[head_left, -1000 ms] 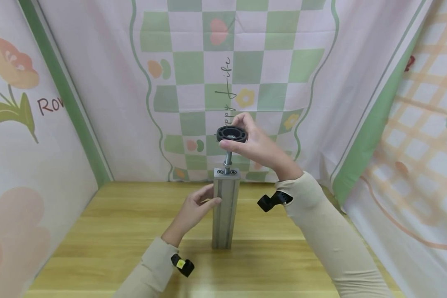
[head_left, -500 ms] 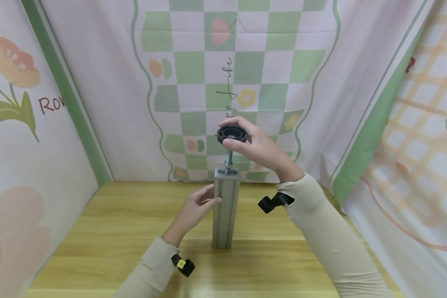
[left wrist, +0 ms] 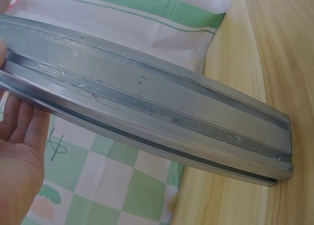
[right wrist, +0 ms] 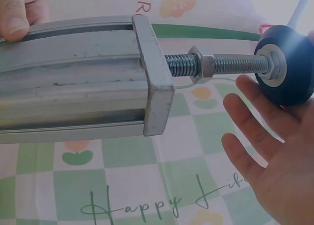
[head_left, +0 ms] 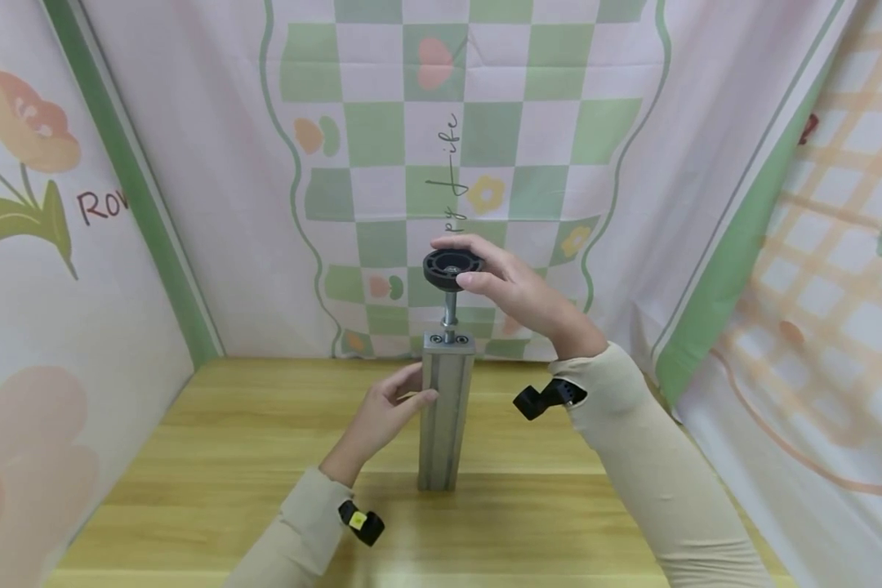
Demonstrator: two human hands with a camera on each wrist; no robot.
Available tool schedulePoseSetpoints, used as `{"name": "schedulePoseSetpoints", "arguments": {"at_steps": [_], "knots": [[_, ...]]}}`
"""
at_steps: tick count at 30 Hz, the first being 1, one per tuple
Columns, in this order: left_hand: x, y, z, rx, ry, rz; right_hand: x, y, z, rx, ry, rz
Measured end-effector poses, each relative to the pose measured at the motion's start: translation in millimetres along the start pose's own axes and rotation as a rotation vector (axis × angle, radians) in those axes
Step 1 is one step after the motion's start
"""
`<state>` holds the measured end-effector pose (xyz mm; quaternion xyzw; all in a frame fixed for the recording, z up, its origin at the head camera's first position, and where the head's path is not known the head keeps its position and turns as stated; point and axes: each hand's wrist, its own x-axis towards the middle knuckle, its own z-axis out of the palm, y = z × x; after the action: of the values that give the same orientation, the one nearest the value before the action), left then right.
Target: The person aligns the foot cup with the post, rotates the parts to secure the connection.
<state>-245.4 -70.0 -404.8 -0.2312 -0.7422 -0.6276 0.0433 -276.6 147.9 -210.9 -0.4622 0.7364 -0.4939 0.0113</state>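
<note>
An aluminium profile point(head_left: 447, 425) stands upright on the wooden table. Its end plate point(right wrist: 156, 75) carries a threaded rod point(right wrist: 238, 64) with a nut point(right wrist: 203, 66) partway along, spaced from the plate. On top of the rod sits a round black levelling foot point(head_left: 448, 269), slightly tilted. My left hand point(head_left: 373, 418) grips the upper left side of the profile, thumb in front and fingers behind. My right hand point(head_left: 525, 298) holds the foot at its right rim between thumb and fingers; in the right wrist view the lower fingers point(right wrist: 245, 149) are spread beside the rod.
The wooden table point(head_left: 228, 457) runs back to a printed curtain point(head_left: 375, 139) with green and white checks. More printed cloth point(head_left: 29, 327) hangs on the left and right. Black camera mounts point(head_left: 363, 523) sit at both cuffs.
My right hand's fingers have come forward over the far rim, while its thumb has slid right along the near rim. The foot has tipped slightly left. My left hand has stayed put.
</note>
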Motion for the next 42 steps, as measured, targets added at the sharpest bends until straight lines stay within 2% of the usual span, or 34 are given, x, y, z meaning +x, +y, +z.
{"name": "schedulePoseSetpoints", "arguments": {"at_steps": [8, 22, 28, 32, 39, 42], "knots": [[1.3, 0.2, 0.6, -0.005, -0.013, 0.01, -0.8, 1.4, 2.7, 0.041, 0.035, 0.021], [2.9, -0.8, 1.0, -0.03, -0.013, 0.049, 1.8, 0.4, 10.2, -0.04, 0.151, 0.129], [2.1, -0.5, 0.4, -0.018, -0.011, 0.048, 2.9, 0.8, 15.2, -0.032, 0.188, 0.152], [1.7, -0.8, 0.2, -0.022, -0.014, 0.051, 2.6, 1.9, 18.2, -0.029, 0.206, 0.143], [1.2, -0.7, -0.4, -0.029, -0.014, 0.061, 2.3, 3.5, 19.5, -0.068, 0.209, 0.031], [1.1, -1.5, -0.6, -0.025, -0.014, 0.05, 1.5, 3.1, 18.1, -0.089, 0.197, 0.018]]}}
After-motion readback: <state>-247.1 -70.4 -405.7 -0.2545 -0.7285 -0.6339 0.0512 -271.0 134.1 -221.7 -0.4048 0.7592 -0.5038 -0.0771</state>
